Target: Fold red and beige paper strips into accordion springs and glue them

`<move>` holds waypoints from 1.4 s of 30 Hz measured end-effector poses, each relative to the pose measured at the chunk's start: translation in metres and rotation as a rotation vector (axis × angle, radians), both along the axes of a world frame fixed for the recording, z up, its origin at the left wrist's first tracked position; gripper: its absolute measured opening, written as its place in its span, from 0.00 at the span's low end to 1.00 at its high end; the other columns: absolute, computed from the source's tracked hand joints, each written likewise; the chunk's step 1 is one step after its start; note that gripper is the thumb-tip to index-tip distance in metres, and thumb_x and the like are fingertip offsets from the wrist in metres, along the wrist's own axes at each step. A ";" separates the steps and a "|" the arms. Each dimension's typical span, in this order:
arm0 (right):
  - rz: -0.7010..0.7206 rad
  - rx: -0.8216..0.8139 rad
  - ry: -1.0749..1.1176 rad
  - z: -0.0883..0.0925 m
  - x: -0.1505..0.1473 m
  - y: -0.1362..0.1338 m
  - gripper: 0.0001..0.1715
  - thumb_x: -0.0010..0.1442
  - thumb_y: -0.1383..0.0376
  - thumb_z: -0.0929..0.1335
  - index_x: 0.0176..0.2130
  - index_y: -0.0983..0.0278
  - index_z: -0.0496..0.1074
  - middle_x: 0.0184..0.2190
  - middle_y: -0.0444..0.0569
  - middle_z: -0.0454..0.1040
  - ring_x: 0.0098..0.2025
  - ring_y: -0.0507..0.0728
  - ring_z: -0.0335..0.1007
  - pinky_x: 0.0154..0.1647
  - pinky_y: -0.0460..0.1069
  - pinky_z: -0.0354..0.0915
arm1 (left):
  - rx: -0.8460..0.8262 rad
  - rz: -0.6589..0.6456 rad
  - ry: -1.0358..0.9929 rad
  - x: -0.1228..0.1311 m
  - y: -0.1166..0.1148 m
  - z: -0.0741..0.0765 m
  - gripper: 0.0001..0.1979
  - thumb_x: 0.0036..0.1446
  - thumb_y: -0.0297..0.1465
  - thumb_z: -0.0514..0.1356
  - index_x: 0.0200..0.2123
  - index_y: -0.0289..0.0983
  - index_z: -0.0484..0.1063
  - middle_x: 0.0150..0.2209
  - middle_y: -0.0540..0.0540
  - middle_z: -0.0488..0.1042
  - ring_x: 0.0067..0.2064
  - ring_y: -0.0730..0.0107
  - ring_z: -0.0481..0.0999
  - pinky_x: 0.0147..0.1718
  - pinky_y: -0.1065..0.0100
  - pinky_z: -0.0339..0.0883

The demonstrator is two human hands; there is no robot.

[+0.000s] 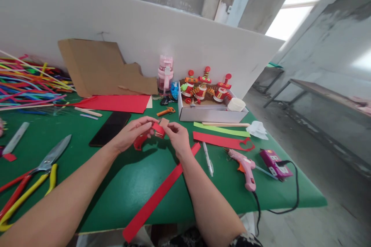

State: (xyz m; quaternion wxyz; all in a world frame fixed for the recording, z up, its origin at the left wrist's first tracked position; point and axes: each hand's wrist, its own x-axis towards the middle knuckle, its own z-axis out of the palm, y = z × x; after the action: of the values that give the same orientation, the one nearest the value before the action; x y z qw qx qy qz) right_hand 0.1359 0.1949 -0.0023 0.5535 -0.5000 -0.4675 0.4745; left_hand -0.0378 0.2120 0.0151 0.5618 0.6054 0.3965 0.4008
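Observation:
A small folded red paper piece [158, 129] with tan edges is held up between my two hands above the green table. My left hand [135, 131] pinches its left side with thumb and fingers. Opposite, the fingers of my right hand [179, 139] are closed on its right side, by a tan flap [164, 122]. Just below my left fingers is a red object [140, 142], partly hidden, whose kind I cannot make out. A long red paper strip [162, 191] runs diagonally under my right wrist to the table's front edge.
Large scissors [48, 164] and a black phone [110, 128] lie left. On the right are a pen [208, 159], a cut red strip [217, 138], and a corded pink glue gun [246, 168]. Behind stand a white box [213, 115] of red figures and a pink bottle [165, 73].

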 end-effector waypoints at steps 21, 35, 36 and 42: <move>0.204 -0.123 0.151 0.004 -0.002 -0.004 0.10 0.48 0.62 0.73 0.33 0.62 0.73 0.18 0.38 0.70 0.20 0.49 0.64 0.24 0.44 0.62 | 0.068 0.128 0.090 0.010 -0.005 0.006 0.11 0.45 0.37 0.66 0.30 0.38 0.70 0.21 0.55 0.71 0.21 0.75 0.68 0.20 0.74 0.63; 0.277 -0.201 0.264 0.007 0.005 -0.003 0.16 0.45 0.56 0.76 0.29 0.64 0.73 0.20 0.40 0.72 0.21 0.48 0.68 0.26 0.44 0.66 | 0.274 0.161 0.250 0.008 -0.006 0.003 0.07 0.45 0.36 0.61 0.24 0.38 0.74 0.22 0.51 0.72 0.23 0.72 0.68 0.23 0.72 0.62; 0.267 -0.180 0.234 0.006 0.005 -0.003 0.17 0.43 0.56 0.77 0.29 0.64 0.73 0.20 0.40 0.72 0.21 0.48 0.67 0.26 0.44 0.66 | 0.274 0.157 0.244 0.009 -0.007 0.004 0.07 0.45 0.36 0.61 0.24 0.38 0.74 0.23 0.51 0.73 0.24 0.71 0.69 0.24 0.72 0.63; 0.154 -0.081 0.034 0.003 0.002 -0.001 0.08 0.46 0.62 0.73 0.25 0.63 0.71 0.20 0.39 0.70 0.21 0.48 0.65 0.26 0.45 0.65 | 0.185 0.163 0.177 0.012 -0.008 0.007 0.11 0.46 0.39 0.65 0.30 0.38 0.74 0.26 0.49 0.76 0.27 0.67 0.73 0.29 0.68 0.69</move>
State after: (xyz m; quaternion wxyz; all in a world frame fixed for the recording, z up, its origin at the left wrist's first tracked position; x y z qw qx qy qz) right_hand 0.1378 0.1941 0.0005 0.5028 -0.4763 -0.4754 0.5425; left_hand -0.0255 0.2035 0.0222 0.4319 0.6535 0.4538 0.4249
